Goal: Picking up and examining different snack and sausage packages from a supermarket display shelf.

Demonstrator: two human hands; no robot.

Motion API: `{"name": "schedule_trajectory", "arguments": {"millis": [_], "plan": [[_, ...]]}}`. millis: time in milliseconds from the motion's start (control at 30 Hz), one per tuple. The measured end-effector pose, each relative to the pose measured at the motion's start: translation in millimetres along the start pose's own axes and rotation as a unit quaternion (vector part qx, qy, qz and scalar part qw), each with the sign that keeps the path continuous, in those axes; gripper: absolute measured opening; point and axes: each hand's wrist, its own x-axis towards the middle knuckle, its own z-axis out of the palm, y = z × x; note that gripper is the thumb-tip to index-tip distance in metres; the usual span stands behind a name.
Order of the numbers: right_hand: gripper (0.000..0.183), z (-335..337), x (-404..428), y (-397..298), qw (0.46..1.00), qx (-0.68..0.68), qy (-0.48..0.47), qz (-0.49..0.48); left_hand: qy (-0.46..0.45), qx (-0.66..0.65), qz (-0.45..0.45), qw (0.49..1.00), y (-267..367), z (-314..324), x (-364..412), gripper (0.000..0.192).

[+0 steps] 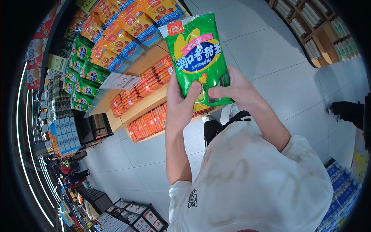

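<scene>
A green plastic snack bag [189, 74] with corn cobs and large writing printed on its front is held up before me. Its printed face is turned towards the camera. My left hand [182, 101] grips the lower left edge, thumb across the front. On the lower right, my right hand [242, 90] holds the bag with its thumb also on the front. The other fingers of both hands are mostly hidden behind it. Beyond the bag, to the left, similar green bags [84, 74] and orange-and-blue bags [118, 43] fill a shop display.
Below the bags, wooden shelves carry packs of red-orange wrapped sausages [145, 84]. A price card [120, 81] juts from the display edge. A wooden rack [324, 46] stands at upper right. Another person's dark-clad leg [347, 111] is at the right. Black-framed shelving [139, 216] stands at the bottom.
</scene>
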Motion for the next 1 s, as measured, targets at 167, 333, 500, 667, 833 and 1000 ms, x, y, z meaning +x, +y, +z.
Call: {"name": "schedule_trajectory", "arguments": {"millis": [167, 333, 500, 667, 833, 1000], "plan": [[0.059, 3, 2, -4, 1.000, -0.006, 0.020, -0.004, -0.005, -0.016, -0.016, 1.000, 2, -1, -1, 0.046], [0.068, 0, 8, 3, 0.997, -0.036, 0.038, -0.049, -0.012, 0.012, -0.022, 1.000, 4, 0, 0, 0.048], [0.070, -1, 5, -3, 0.999, -0.019, 0.045, -0.005, -0.021, 0.033, 0.005, 0.999, 6, 0, 2, 0.046], [0.071, -5, 7, 0, 0.999, -0.003, 0.044, -0.020, -0.017, 0.051, -0.007, 0.999, 7, -1, 1, 0.043], [0.069, -9, 8, -1, 0.998, -0.004, 0.058, -0.026, -0.007, 0.072, 0.016, 0.997, 6, -10, 2, 0.034], [0.065, -12, 8, -6, 0.997, -0.038, 0.058, -0.026, 0.015, 0.097, 0.001, 0.995, 8, -7, 5, 0.028]]}}
